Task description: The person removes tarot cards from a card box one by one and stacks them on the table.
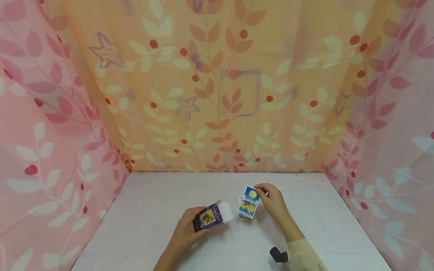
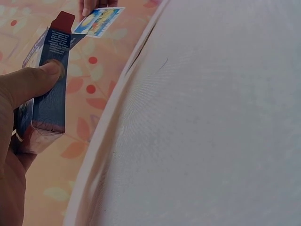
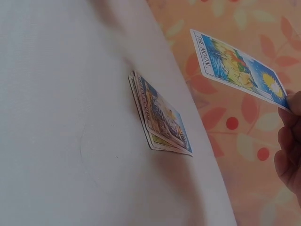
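Note:
My left hand [image 1: 185,231] grips a purple tarot card box [image 1: 206,217] with a picture on its front. The box's white end flap [image 1: 225,211] stands open toward the right, and its inside is hidden from me. In the left wrist view, the thumb presses the dark narrow side of the box [image 2: 51,101]. My right hand [image 1: 274,201] pinches a tarot card [image 1: 248,203] by its upper corner. "THE MOON" is printed on that card [image 3: 235,68], which is held up above the table. Under it lies a small, slightly uneven card stack [image 3: 164,117], face up.
A white cloth covers the table [image 1: 142,210]. Leaf-patterned curtains [image 1: 217,113] enclose its back and both sides. By the beige right sleeve [image 1: 303,254] is a small black object [image 1: 278,255].

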`<state>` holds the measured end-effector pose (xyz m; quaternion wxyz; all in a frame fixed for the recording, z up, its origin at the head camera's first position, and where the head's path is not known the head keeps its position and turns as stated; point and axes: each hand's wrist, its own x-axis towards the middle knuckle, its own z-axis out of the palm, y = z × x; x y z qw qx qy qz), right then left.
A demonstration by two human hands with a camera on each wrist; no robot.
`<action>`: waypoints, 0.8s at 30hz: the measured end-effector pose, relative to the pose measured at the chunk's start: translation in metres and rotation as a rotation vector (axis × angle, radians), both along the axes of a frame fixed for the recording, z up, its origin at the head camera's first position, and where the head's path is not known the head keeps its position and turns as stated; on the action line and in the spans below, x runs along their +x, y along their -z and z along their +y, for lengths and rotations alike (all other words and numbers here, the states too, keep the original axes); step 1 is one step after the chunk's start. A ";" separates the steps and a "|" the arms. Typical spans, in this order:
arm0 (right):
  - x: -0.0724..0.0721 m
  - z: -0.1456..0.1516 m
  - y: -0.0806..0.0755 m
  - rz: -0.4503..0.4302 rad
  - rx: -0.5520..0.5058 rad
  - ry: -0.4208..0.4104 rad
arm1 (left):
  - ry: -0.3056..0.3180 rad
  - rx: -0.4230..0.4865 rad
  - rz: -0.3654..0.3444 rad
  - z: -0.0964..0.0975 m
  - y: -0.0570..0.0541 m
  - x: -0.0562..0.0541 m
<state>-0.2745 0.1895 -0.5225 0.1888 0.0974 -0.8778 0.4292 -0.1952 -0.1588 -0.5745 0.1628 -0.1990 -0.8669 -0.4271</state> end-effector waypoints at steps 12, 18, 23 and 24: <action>-0.009 -0.004 0.008 -0.154 0.005 -0.046 | -0.009 0.011 -0.035 0.003 -0.002 0.002; -0.019 0.000 0.016 -0.206 0.043 -0.059 | 0.002 0.007 -0.034 0.002 -0.001 0.002; -0.027 0.001 0.020 -0.242 0.025 -0.076 | 0.000 -0.006 -0.007 0.001 0.000 0.001; -0.029 0.001 0.022 -0.241 0.025 -0.083 | -0.004 -0.013 0.001 0.001 0.000 0.001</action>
